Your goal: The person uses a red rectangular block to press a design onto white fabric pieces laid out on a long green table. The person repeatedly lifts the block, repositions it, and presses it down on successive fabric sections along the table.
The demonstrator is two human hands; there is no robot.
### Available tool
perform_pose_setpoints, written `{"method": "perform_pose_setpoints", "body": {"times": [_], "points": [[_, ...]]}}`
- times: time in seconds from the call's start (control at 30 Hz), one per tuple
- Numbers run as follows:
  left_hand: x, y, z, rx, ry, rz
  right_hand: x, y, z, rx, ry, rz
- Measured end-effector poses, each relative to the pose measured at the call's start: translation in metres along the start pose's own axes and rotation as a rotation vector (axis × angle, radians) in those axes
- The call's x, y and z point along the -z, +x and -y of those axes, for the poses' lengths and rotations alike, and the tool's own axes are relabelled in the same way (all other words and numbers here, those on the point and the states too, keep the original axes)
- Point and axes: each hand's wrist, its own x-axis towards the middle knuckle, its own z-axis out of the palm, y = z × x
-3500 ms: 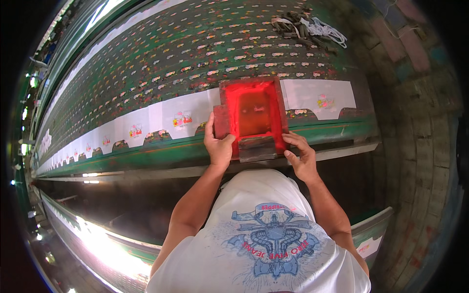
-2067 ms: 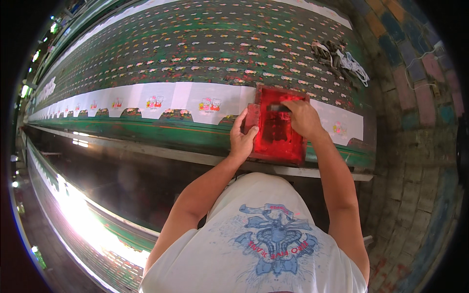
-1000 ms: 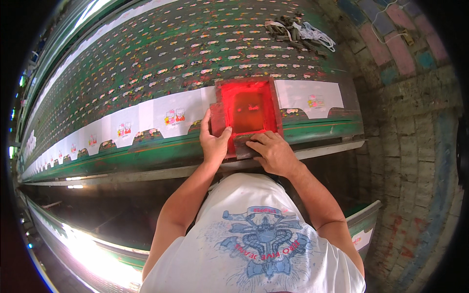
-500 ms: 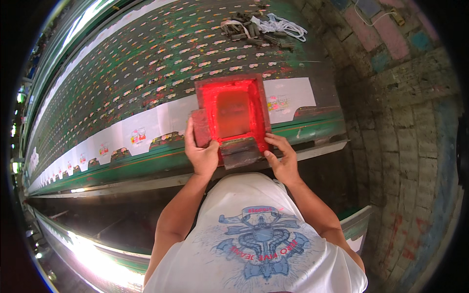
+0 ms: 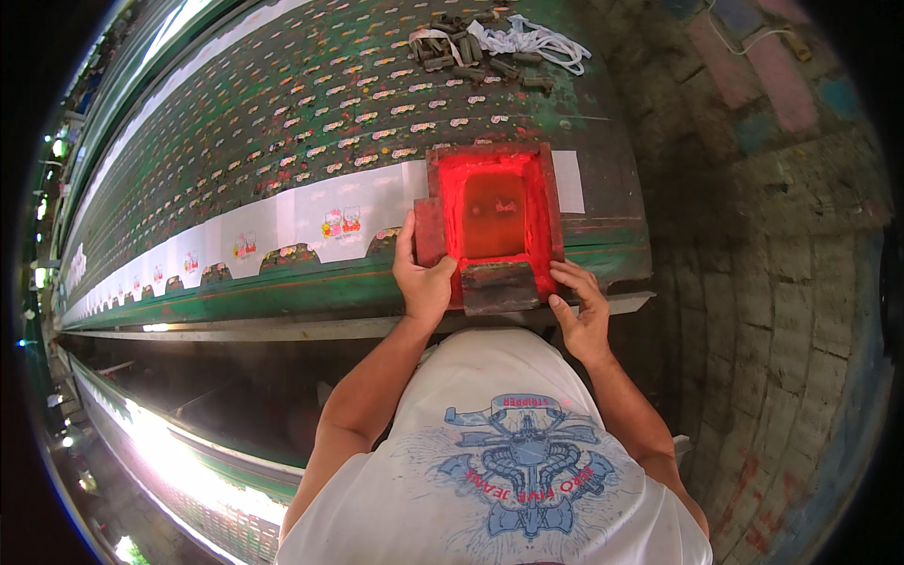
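Note:
Both my hands hold a screen-printing frame [image 5: 550,202], its inner walls coated in bright red ink and its mesh window orange-red. It rests over the right part of a white strip [image 5: 282,221] on the long table. My left hand [image 5: 424,278] closes on the left side, fingers along a reddish block [image 5: 429,232] and thumb by the near corner. My right hand [image 5: 582,306] pinches the near right corner. Between them, a dark, stained block [image 5: 499,289] lies at the frame's near edge. A small printed figure shows faintly through the mesh. Left of the frame, coloured cartoon prints [image 5: 341,224] repeat along the strip.
The long green-edged table [image 5: 377,290] carries rows of small printed marks. A pile of dark short pieces [image 5: 461,52] and white cord-like strips [image 5: 537,42] lies at its far right. Brick floor [image 5: 772,311] runs along the right. Another long table [image 5: 188,471] stands behind at lower left.
The frame and both hands have shifted right along the white strip. The print that showed right of the frame is now beneath it, and more of the strip shows on the left.

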Motion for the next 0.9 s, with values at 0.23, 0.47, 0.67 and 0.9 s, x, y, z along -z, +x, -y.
{"method": "perform_pose_setpoints", "body": {"times": [0.23,0.47,0.67,0.9], "points": [[-0.007,0.000,-0.003,0.068,-0.048,0.003,0.012,0.001,-0.007,0.016,0.008,0.032],[-0.007,0.001,-0.001,0.076,-0.072,0.002,0.007,0.004,0.019,0.243,-0.238,0.058],[-0.006,0.002,0.004,0.090,-0.125,0.009,-0.011,0.030,0.051,0.458,-0.568,0.342],[-0.003,0.005,0.016,0.033,-0.113,0.017,-0.024,0.064,0.069,0.441,-0.623,0.349]]}}
